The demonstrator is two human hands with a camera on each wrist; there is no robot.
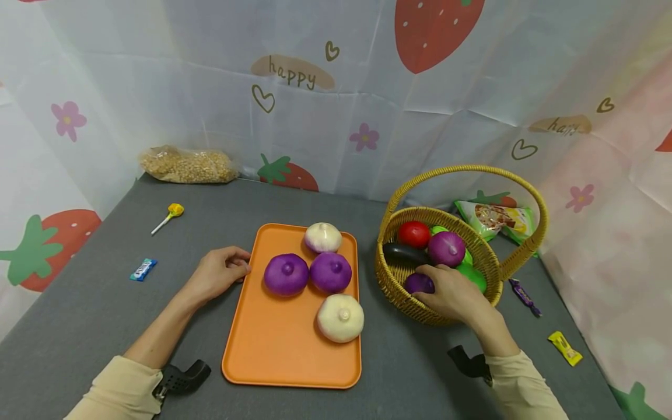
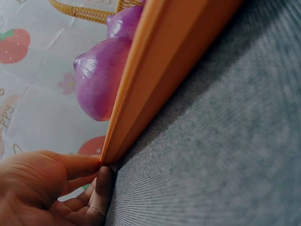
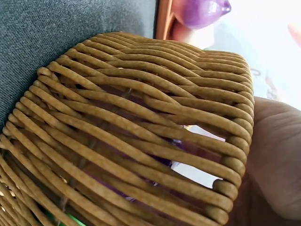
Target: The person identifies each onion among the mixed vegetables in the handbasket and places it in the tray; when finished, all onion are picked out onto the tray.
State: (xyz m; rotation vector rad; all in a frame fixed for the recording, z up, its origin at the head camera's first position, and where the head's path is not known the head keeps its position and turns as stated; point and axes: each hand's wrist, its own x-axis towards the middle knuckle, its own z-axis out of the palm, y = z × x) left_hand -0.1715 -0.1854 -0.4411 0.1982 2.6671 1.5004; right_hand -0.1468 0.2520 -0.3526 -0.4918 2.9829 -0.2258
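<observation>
My left hand (image 1: 220,274) is at the left edge of the orange tray (image 1: 283,356). In the left wrist view, thumb and fingers pinch the tray's rim close above the cloth. Two purple onions (image 1: 286,275) and two whitish, turnip-like vegetables (image 1: 340,318) lie on the tray. My right hand (image 1: 452,294) reaches over the near rim into the wicker basket (image 1: 391,280). Its fingers hold a round purple vegetable (image 1: 419,283), partly hidden beneath them. Around it in the basket are an eggplant (image 1: 404,254), a tomato (image 1: 414,234), a purple onion (image 1: 447,249) and green vegetables (image 1: 472,276).
The basket's tall handle (image 1: 462,168) arches over its opening. Behind the basket is a green snack packet (image 1: 490,219); purple (image 1: 525,297) and yellow (image 1: 565,348) candies lie to its right. A lollipop (image 1: 175,210), blue candy (image 1: 143,269) and corn-kernel bag (image 1: 189,166) are at left.
</observation>
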